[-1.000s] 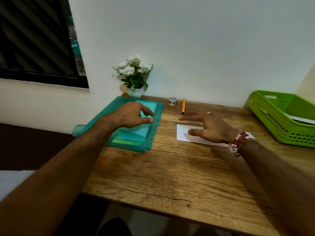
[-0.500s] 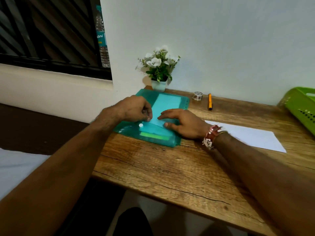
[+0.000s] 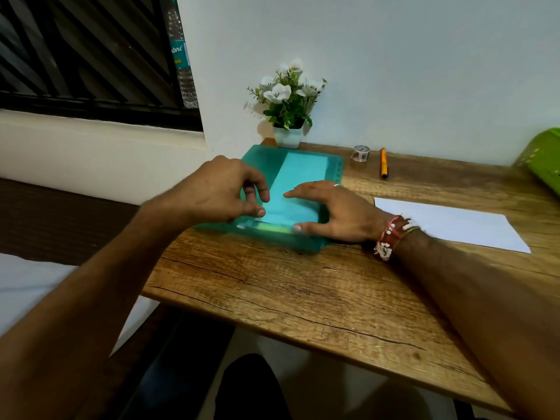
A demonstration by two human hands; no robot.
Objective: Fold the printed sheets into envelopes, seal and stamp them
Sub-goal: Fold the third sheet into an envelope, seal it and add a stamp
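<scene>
Two hands at see-thru teal plastic folder, worktop's back-left corner: right hand spread flat on it, left hand curled at its flap, can't tell if pinching. Nr right edge lies white paper sheet. Hard tug cd slide folder off.

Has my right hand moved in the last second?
Yes. The right hand left the white sheet and went leftward; it now rests on the teal folder.
</scene>
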